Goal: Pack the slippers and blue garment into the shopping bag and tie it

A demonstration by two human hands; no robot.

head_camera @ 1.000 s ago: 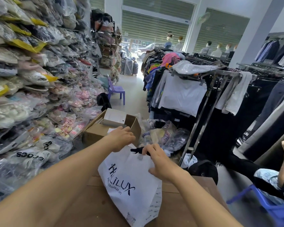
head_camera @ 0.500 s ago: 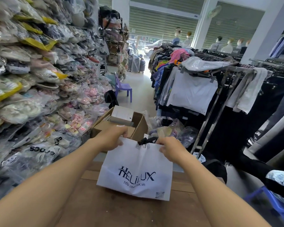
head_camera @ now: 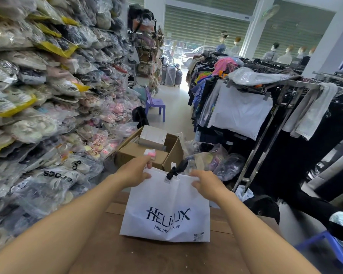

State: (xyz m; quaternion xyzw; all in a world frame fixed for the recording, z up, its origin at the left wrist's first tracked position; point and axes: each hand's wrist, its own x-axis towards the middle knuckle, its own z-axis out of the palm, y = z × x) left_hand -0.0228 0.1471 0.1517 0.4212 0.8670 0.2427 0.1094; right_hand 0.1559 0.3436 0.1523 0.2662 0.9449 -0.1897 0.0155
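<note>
A white shopping bag [head_camera: 166,206] is stood upright on a brown wooden table [head_camera: 147,258], its printed face turned toward the camera; dark lettering is seen across the front and a small code is printed near its lower right corner. The top edge of the bag is closed, and a black tie [head_camera: 173,171] is knotted at the middle of that edge, its loose end raised above the bag. The left hand [head_camera: 135,173] is closed on the upper left corner of the bag, the fingers curled over the rim and the thumb laid on the front; the right hand [head_camera: 206,183] is closed on the upper right part of the rim, the fingers pressed down on the fabric. Both forearms are stretched forward from the lower corners of the view. The slippers and the blue garment cannot be seen; whether they lie inside the bag cannot be told.

Just behind the bag, an open cardboard box [head_camera: 147,153] is set, and a white box [head_camera: 152,137] is rested in it. The left side is filled by a wall of shoes in clear plastic packets [head_camera: 38,95]; a purple plastic chair [head_camera: 154,104] is placed farther down the aisle. On the right, clothes are hung from a metal rack [head_camera: 281,91]; mannequins [head_camera: 223,42] are lined up near the shutters at the far end.
</note>
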